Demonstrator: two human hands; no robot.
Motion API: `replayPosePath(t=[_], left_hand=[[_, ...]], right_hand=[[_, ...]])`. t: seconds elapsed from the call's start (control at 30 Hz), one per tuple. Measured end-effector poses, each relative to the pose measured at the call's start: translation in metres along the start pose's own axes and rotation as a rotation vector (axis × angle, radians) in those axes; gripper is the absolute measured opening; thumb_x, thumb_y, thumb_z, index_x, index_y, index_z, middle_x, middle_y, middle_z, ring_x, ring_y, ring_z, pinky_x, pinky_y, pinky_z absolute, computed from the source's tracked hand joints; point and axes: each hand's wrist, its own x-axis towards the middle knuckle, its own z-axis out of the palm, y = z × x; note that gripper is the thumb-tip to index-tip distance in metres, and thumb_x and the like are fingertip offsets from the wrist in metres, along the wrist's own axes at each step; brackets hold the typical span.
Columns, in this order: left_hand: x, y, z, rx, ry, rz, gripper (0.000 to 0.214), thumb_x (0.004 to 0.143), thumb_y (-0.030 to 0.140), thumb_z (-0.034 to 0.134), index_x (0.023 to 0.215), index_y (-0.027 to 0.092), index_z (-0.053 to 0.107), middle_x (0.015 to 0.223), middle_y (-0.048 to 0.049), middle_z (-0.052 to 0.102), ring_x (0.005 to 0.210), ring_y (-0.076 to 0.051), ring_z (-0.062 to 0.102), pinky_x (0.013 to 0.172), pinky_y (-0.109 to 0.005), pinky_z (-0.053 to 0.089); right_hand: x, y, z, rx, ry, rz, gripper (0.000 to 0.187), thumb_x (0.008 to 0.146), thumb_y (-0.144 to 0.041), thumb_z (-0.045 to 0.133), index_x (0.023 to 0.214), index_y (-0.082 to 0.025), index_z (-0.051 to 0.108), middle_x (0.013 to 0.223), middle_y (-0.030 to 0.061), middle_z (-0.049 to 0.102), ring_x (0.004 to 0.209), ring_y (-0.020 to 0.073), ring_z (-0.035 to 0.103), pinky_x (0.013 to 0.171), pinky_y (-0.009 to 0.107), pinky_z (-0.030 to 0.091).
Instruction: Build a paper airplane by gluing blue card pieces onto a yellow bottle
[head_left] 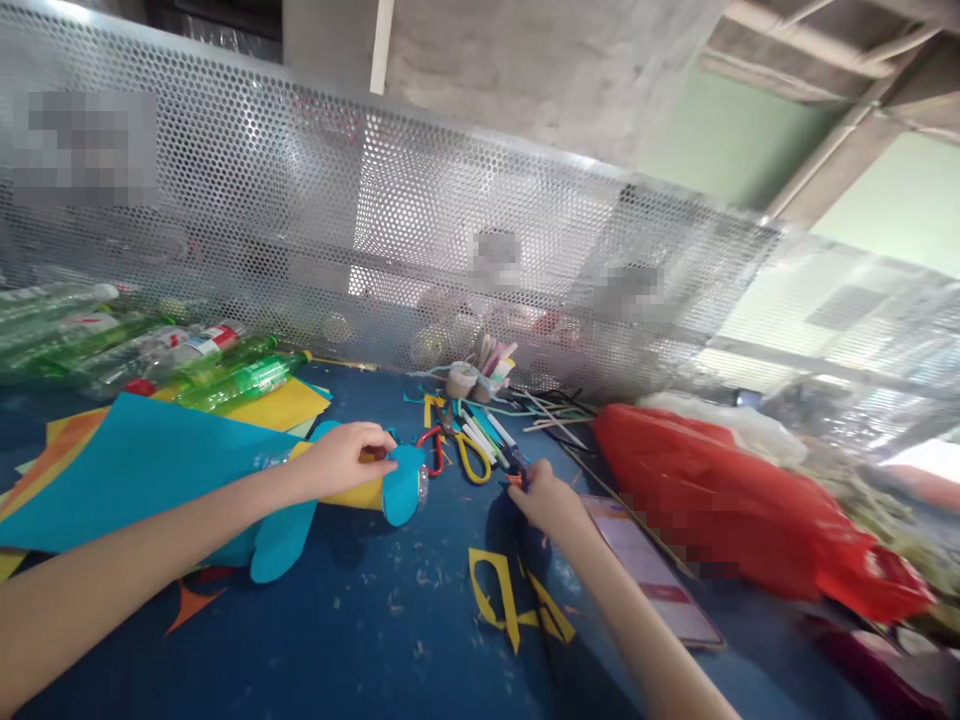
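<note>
My left hand (346, 458) is closed over a bottle wrapped in yellow and teal paper (382, 487), which lies on the blue table (360, 620). A teal fin-shaped cutout (281, 540) hangs from its near side. My right hand (547, 497) reaches into a heap of pens, markers and scissors (480, 440), fingers curled round the end of a dark pen (516, 466). Yellow-handled scissors (471, 458) and red-handled scissors (433, 447) lie between my two hands.
Teal, yellow and orange paper sheets (142, 465) and several green and clear plastic bottles (225, 380) lie on the left. Yellow paper scraps (510, 600), a card (652, 580) and a red plastic bag (735, 500) lie on the right. A perforated metal screen (420, 230) stands behind.
</note>
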Motion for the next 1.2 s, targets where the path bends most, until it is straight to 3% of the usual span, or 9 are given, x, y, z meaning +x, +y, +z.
replayPosePath(t=[0.13, 0.27, 0.43, 0.57, 0.73, 0.93, 1.13, 1.2], left_hand=[[0.0, 0.0, 0.0, 0.0, -0.002, 0.01, 0.014, 0.078, 0.03, 0.055, 0.074, 0.018, 0.062, 0.075, -0.0005, 0.059, 0.068, -0.013, 0.053, 0.065, -0.026, 0.04], [0.0, 0.0, 0.0, -0.003, 0.001, 0.014, 0.015, 0.078, 0.031, 0.054, 0.075, 0.018, 0.062, 0.074, -0.0006, 0.059, 0.068, -0.013, 0.053, 0.064, -0.026, 0.04], [0.0, -0.001, 0.0, 0.003, 0.002, 0.023, 0.016, 0.078, 0.031, 0.054, 0.074, 0.018, 0.062, 0.076, -0.0011, 0.06, 0.068, -0.013, 0.053, 0.064, -0.027, 0.04], [0.0, -0.003, 0.001, -0.007, 0.004, 0.039, 0.016, 0.078, 0.032, 0.055, 0.075, 0.018, 0.062, 0.076, -0.001, 0.06, 0.069, -0.013, 0.054, 0.065, -0.026, 0.04], [0.0, -0.003, 0.001, 0.025, 0.01, 0.049, 0.016, 0.078, 0.032, 0.055, 0.073, 0.018, 0.062, 0.072, -0.0004, 0.058, 0.065, -0.013, 0.052, 0.061, -0.026, 0.038], [0.001, -0.004, 0.002, -0.019, 0.021, 0.013, 0.015, 0.078, 0.031, 0.055, 0.076, 0.019, 0.062, 0.075, -0.0011, 0.061, 0.069, -0.014, 0.055, 0.064, -0.026, 0.04], [0.002, -0.009, 0.004, -0.199, 0.117, -0.091, 0.013, 0.077, 0.031, 0.054, 0.075, 0.018, 0.058, 0.074, -0.0003, 0.061, 0.071, -0.014, 0.057, 0.068, -0.027, 0.045], [0.003, -0.011, 0.003, -0.241, 0.152, -0.082, 0.016, 0.079, 0.033, 0.051, 0.075, 0.018, 0.056, 0.073, -0.0003, 0.06, 0.071, -0.015, 0.057, 0.068, -0.028, 0.045]], right_hand=[[-0.001, 0.009, 0.008, 0.189, 0.009, 0.064, 0.027, 0.076, -0.041, 0.052, 0.09, -0.019, 0.044, 0.061, 0.0036, 0.061, 0.053, 0.0211, 0.062, 0.051, 0.027, 0.042], [-0.007, 0.017, 0.022, 0.884, 0.061, 0.244, 0.045, 0.058, -0.042, 0.071, 0.084, -0.023, 0.04, 0.047, -0.0089, 0.049, 0.041, 0.0149, 0.055, 0.04, 0.022, 0.04], [-0.024, 0.016, 0.03, 1.142, 0.095, 0.316, 0.056, 0.051, -0.039, 0.077, 0.091, -0.02, 0.043, 0.055, -0.0081, 0.054, 0.05, 0.0123, 0.06, 0.047, 0.02, 0.048], [-0.042, 0.007, 0.022, 1.373, -0.018, 0.303, 0.056, 0.052, -0.034, 0.078, 0.1, -0.016, 0.056, 0.057, -0.0056, 0.06, 0.052, 0.0127, 0.061, 0.047, 0.019, 0.048], [-0.056, -0.008, 0.017, 1.524, -0.113, 0.358, 0.054, 0.053, -0.026, 0.079, 0.102, -0.015, 0.059, 0.065, -0.0023, 0.067, 0.061, 0.014, 0.065, 0.056, 0.019, 0.051], [-0.067, -0.029, 0.004, 1.622, 0.003, 0.242, 0.051, 0.058, -0.027, 0.076, 0.105, -0.022, 0.057, 0.078, -0.0056, 0.068, 0.071, 0.0116, 0.065, 0.061, 0.016, 0.051], [-0.073, -0.051, -0.006, 1.643, -0.243, 0.146, 0.032, 0.058, -0.024, 0.076, 0.086, -0.018, 0.062, 0.071, -0.0022, 0.065, 0.062, 0.0109, 0.06, 0.059, 0.019, 0.048], [-0.075, -0.057, -0.006, 1.614, -0.248, 0.136, 0.023, 0.059, -0.025, 0.076, 0.074, -0.017, 0.06, 0.062, -0.0035, 0.06, 0.055, 0.0098, 0.055, 0.053, 0.019, 0.044]])
